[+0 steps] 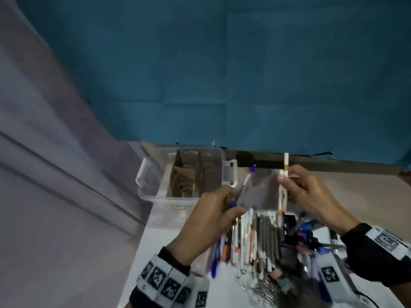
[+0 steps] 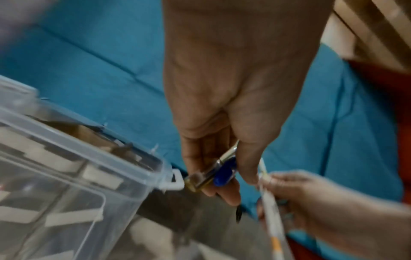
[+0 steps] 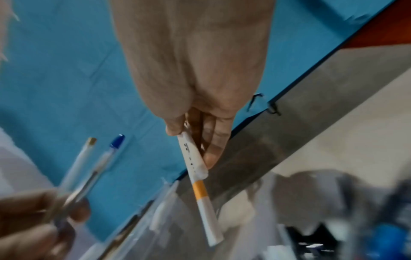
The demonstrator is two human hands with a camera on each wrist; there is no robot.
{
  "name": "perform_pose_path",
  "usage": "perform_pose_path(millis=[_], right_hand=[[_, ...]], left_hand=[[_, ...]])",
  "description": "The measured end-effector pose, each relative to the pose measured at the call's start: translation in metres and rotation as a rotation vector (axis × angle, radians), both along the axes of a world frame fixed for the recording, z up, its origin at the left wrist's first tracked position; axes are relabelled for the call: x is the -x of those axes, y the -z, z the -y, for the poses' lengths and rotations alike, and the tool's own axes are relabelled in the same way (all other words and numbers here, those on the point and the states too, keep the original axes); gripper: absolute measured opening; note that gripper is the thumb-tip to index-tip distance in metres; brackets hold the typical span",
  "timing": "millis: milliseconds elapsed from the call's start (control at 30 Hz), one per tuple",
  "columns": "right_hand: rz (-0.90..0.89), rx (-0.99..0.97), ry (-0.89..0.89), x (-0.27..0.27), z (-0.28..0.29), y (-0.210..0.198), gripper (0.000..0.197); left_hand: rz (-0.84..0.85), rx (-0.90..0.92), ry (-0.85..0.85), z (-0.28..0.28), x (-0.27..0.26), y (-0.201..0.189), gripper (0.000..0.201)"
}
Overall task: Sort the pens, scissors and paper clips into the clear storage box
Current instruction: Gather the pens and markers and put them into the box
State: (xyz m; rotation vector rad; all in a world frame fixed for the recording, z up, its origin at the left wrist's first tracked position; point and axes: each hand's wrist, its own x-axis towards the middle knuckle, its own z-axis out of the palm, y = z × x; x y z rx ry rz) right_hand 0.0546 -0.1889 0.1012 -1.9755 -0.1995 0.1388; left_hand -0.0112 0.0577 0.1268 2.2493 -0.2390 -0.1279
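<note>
My left hand (image 1: 231, 203) grips two clear ballpoint pens (image 1: 245, 181), one with a blue cap (image 3: 116, 140), the other with a brownish end plug (image 3: 91, 141). They point up and away, close to the right handle of the clear storage box (image 1: 151, 196). My right hand (image 1: 287, 185) pinches a white pen with orange bands (image 1: 285, 165) upright between thumb and fingers (image 3: 213, 151). Both hands hover above a pile of pens (image 1: 255, 241). A blurred translucent sheet (image 1: 260, 192) shows between the hands; what it is cannot be told.
Cardboard dividers (image 1: 184, 174) split the box into compartments. Silver paper clips (image 1: 260, 290) lie at the near edge of the pile, with dark and blue items (image 1: 298, 234) to its right. A teal cloth wall (image 1: 222, 74) stands behind the white table (image 1: 142, 252).
</note>
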Motion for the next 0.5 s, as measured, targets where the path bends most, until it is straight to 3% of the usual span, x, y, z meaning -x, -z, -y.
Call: perform_pose_path(millis=[133, 233, 367, 500], right_hand=[[-0.045, -0.053, -0.135, -0.029, -0.088, -0.005, 0.026], [-0.085, -0.081, -0.165, -0.051, -0.161, -0.005, 0.021], [-0.177, -0.193, -0.122, -0.070, -0.250, -0.006, 0.009], [-0.386, -0.172, -0.161, -0.073, -0.295, 0.008, 0.027]], left_hand=[[-0.048, 0.228, -0.359, -0.075, -0.024, -0.023, 0.023], [-0.060, 0.226, -0.565, -0.126, -0.043, -0.022, 0.021], [-0.136, 0.148, -0.678, -0.167, -0.064, 0.004, 0.018], [-0.173, 0.035, -0.631, -0.181, -0.078, 0.026, 0.026]])
